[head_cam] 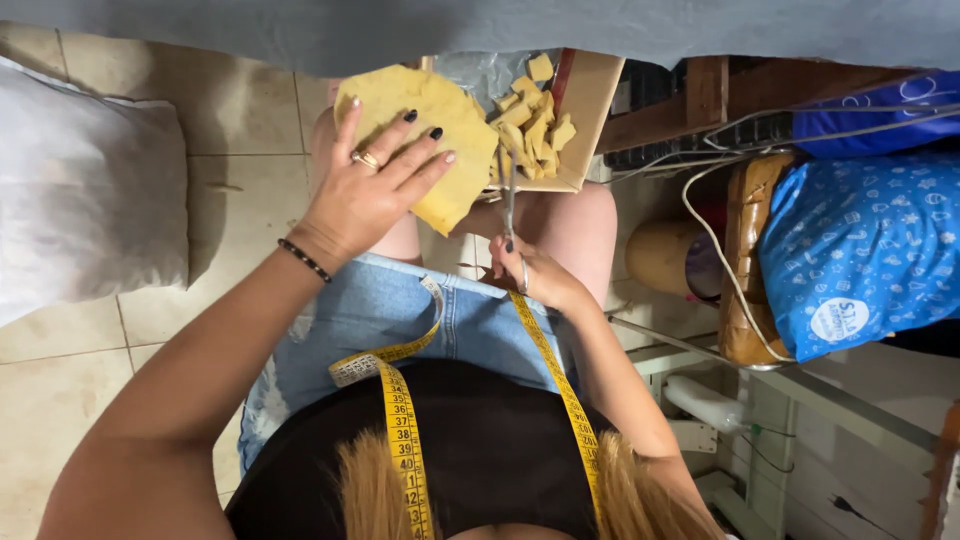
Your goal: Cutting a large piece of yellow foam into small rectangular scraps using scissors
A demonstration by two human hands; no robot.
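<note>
Item: yellow sheet, a flat, rough-edged piece of spongy or felt-like material, held over the person's knees in front of the lap. Judged light, soft and floppy; it bends rather than breaks, is not slippery, and a firm pull could tear it. Best held flat from above close to the cut line, as it is now, since the free edge would sag.

Left hand: palm down on the sheet, fingers spread wide across it, pressing it flat; ring on one finger, dark bead bracelet at the wrist.

Right hand: fingers closed through the handles of a pair of scissors, blades pointing up at the sheet's right edge; whether the blades are open cannot be told.

Cardboard box: open, brown, just beyond the sheet, holding a heap of small yellow offcuts.

Yellow measuring tape: draped round the neck, both ends hanging over the denim lap.

Packages: blue plastic bag at right, printed with small white motifs and a round white label low on its front; a darker blue bag behind it. White sack on the tiled floor at left, unmarked.
</note>
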